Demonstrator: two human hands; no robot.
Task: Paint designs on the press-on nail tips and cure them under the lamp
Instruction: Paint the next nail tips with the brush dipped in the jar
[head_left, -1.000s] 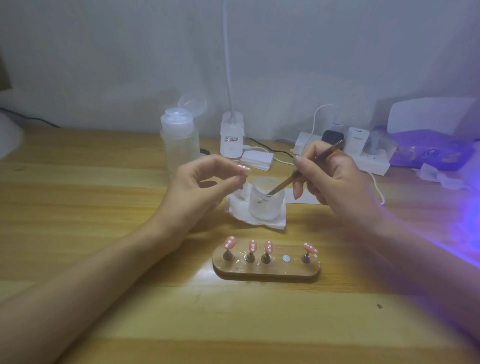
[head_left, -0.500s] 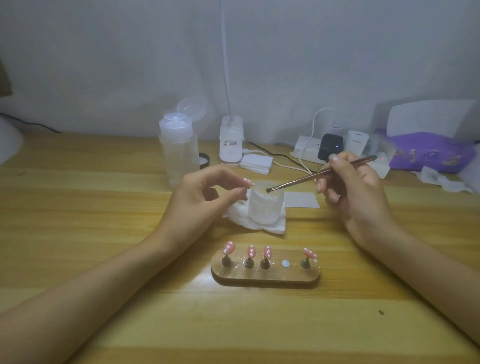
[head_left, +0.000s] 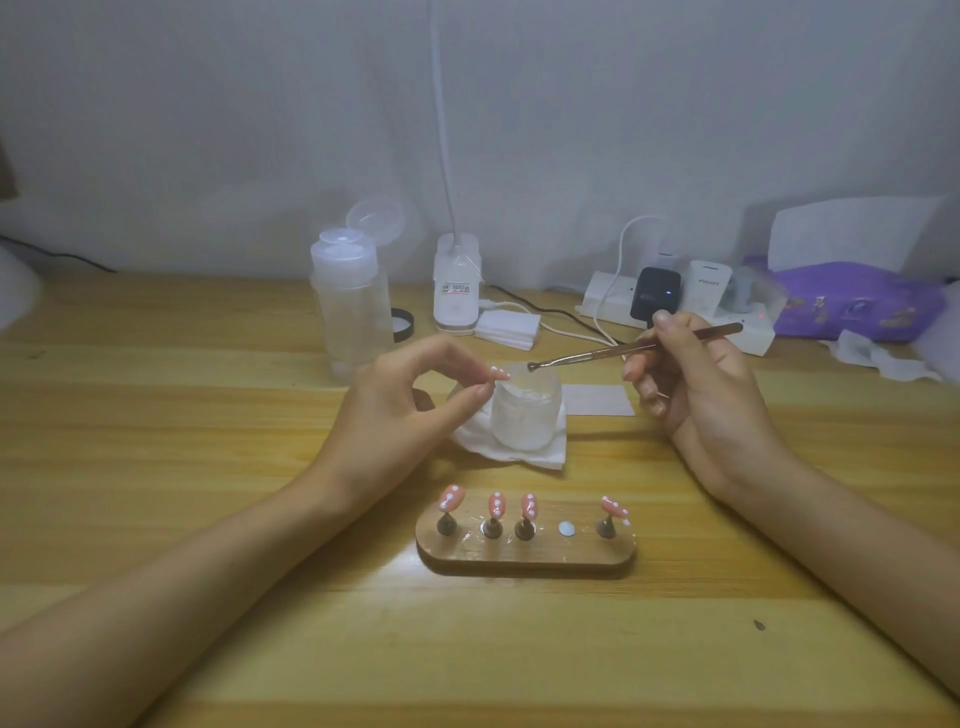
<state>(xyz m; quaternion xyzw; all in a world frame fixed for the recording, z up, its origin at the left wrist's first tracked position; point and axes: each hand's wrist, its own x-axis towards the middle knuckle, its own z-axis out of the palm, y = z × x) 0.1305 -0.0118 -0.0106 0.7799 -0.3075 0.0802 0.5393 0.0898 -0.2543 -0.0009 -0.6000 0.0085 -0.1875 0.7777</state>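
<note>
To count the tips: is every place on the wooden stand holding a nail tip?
No, the wooden stand has one place with only a bare white disc.

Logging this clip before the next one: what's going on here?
A person is decorating press-on nails at a wooden table. The left hand pinches one pink nail tip beside a small frosted jar; the right hand holds a metal tool with its end over the jar's mouth. Four dotted tips sit on the wooden stand, one spot empty.
</note>
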